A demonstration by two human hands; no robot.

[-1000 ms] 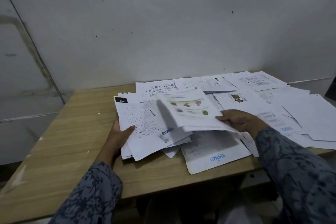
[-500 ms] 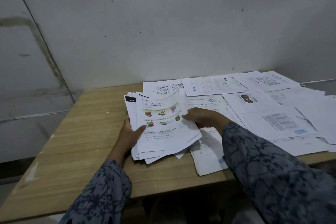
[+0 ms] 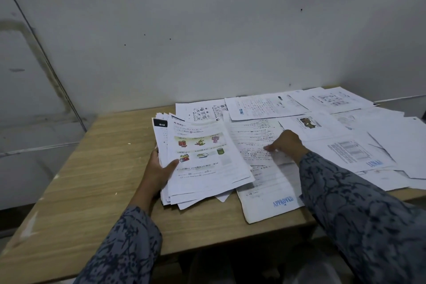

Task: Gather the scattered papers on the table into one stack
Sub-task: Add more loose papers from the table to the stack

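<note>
On the table (image 3: 96, 168), the left hand (image 3: 159, 168) grips the stack (image 3: 202, 159); right hand (image 3: 287, 143) fingertips press a loose sheet (image 3: 251, 140).

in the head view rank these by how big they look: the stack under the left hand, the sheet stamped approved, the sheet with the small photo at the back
1. stack, largest
2. sheet stamped APPROVED, partly covered by the stack and the right arm, so the order of these two is unsure
3. sheet with the small photo, smallest, though it lies farther off and is overlapped

The stack (image 3: 202, 161) lay on the table (image 3: 92, 168), left of the scattered papers (image 3: 345, 136) spread toward the wall (image 3: 207, 41)
</note>
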